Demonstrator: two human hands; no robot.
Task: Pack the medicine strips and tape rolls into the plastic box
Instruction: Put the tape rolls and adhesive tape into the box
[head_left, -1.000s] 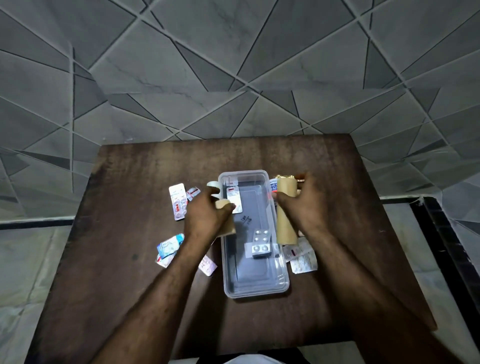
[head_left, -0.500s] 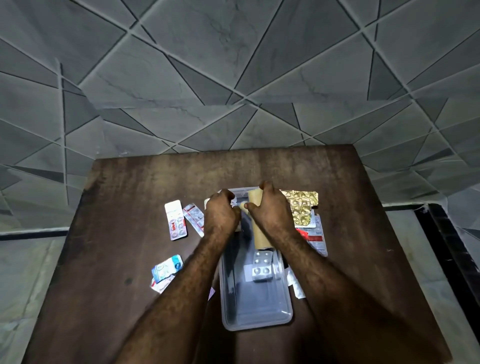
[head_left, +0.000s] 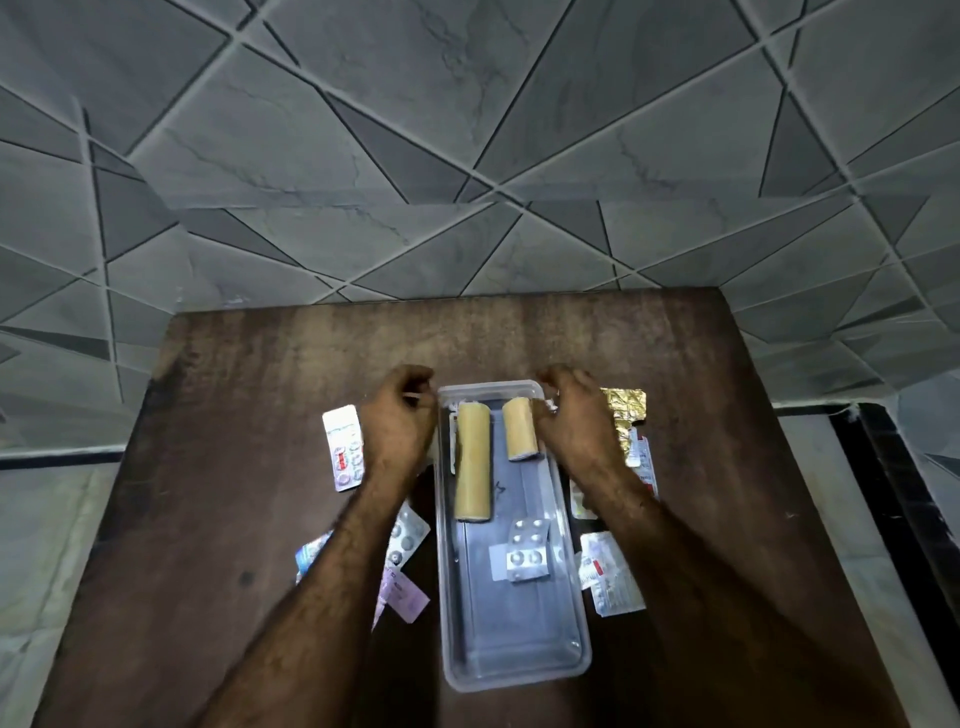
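A clear plastic box (head_left: 514, 660) lies lengthwise in the middle of the brown table. At its far end lie two tan tape rolls side by side, a long one (head_left: 472, 462) and a short one (head_left: 521, 434). A silver medicine strip (head_left: 527, 551) lies further back in the box. My left hand (head_left: 400, 421) is curled just outside the far left corner, with a thin white edge showing at its fingertips. My right hand (head_left: 571, 421) is curled at the far right corner, next to the short roll. Neither hand holds a roll.
Loose strips lie around the box: a white and red one (head_left: 343, 447) at the left, a gold foil one (head_left: 626, 410) at the right, others (head_left: 610, 577) near the right side, and a pink one (head_left: 405, 597) by my left forearm. A tiled wall rises behind the table (head_left: 234, 389).
Both hands carried the tan rolls into the far end of the box and let them go. The hands have since spread apart to the box's two far corners.
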